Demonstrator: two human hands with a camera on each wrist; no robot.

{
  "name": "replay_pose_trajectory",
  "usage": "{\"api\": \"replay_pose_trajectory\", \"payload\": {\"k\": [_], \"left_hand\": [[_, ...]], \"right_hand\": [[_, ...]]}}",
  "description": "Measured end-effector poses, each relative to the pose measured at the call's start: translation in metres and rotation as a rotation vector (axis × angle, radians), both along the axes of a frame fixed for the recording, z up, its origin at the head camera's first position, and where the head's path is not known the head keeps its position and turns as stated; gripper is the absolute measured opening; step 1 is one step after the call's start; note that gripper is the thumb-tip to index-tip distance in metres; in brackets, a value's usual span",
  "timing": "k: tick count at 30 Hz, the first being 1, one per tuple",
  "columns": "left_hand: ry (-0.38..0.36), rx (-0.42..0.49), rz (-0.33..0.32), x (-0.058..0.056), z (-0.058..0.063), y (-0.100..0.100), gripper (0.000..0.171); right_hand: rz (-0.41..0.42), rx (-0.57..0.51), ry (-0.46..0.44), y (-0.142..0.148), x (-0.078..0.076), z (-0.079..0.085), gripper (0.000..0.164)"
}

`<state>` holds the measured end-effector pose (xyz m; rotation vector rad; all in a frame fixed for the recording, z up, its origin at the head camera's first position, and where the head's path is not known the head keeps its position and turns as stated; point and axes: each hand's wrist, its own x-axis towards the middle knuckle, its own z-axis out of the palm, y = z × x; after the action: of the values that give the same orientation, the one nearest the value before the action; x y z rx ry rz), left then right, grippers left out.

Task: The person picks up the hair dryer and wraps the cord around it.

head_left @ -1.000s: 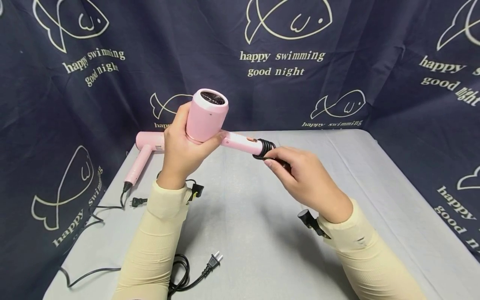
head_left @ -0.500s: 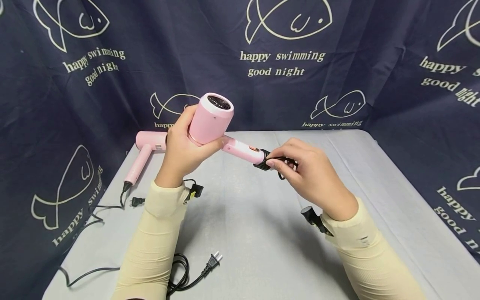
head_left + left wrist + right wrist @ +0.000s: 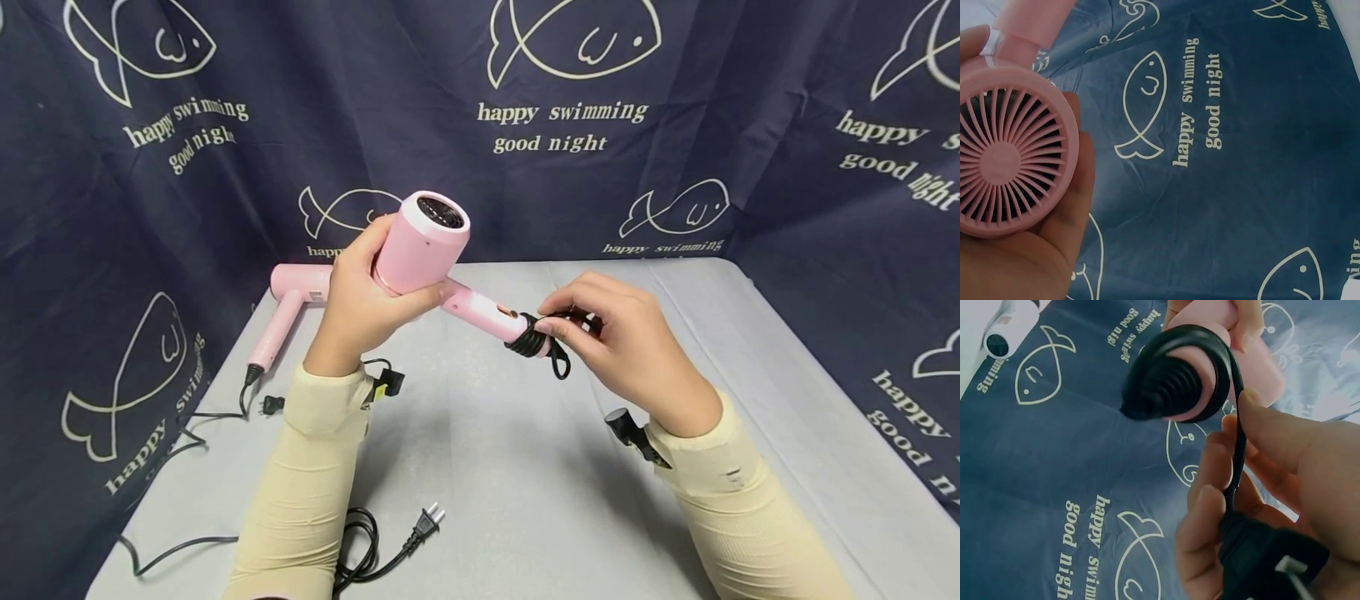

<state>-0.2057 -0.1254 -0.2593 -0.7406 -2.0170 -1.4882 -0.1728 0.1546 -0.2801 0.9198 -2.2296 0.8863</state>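
My left hand [image 3: 356, 292] grips a pink hair dryer [image 3: 423, 246] by its barrel, above the table. Its dark outlet faces up and its handle slopes down to the right. In the left wrist view the ribbed air grille [image 3: 1000, 164] lies in the palm. Black power cord [image 3: 527, 337] is wound round the handle's lower end, and a small loop hangs below it. With thumb and fingers, my right hand [image 3: 622, 350] pinches the cord's free stretch beside that end. Seen from the right wrist, the cord's plug [image 3: 1272, 556] sits within the hand, prongs outward.
A second pink hair dryer [image 3: 283, 321] lies at the left of the grey table [image 3: 495, 483], its cord trailing off toward the left edge. One black plug [image 3: 272, 405] lies near it. Another two-prong plug [image 3: 426, 523] with coiled cord rests near the left forearm.
The held hair dryer has shifted right and a little down, its handle tilting more steeply. My right hand has moved slightly up and right, and a cord loop now hangs at the handle's end.
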Motion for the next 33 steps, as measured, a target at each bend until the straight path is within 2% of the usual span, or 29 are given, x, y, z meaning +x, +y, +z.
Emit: {"api": "replay_pose_trajectory", "payload": {"k": [3, 11, 14, 18, 28, 33], "left_hand": [[-0.013, 0.000, -0.028, 0.001, 0.000, -0.002, 0.060], [-0.010, 0.044, -0.165, 0.000, 0.001, -0.001, 0.060], [0.003, 0.076, -0.200, 0.000, 0.002, -0.002, 0.059], [-0.001, 0.104, -0.216, 0.001, 0.001, -0.003, 0.061], [-0.013, 0.134, -0.245, 0.002, 0.003, -0.002, 0.060], [-0.058, 0.179, -0.300, 0.003, 0.002, -0.002, 0.054]], "right_hand": [[0.033, 0.003, -0.001, 0.001, -0.001, 0.000, 0.014], [0.166, -0.031, -0.039, -0.010, 0.025, 0.030, 0.023], [0.221, -0.029, -0.033, -0.010, 0.024, 0.030, 0.022], [0.283, -0.015, -0.025, -0.010, 0.022, 0.029, 0.021], [0.350, 0.021, -0.067, -0.009, 0.016, 0.025, 0.025], [0.376, 0.004, -0.076, -0.011, 0.013, 0.022, 0.026]]}}
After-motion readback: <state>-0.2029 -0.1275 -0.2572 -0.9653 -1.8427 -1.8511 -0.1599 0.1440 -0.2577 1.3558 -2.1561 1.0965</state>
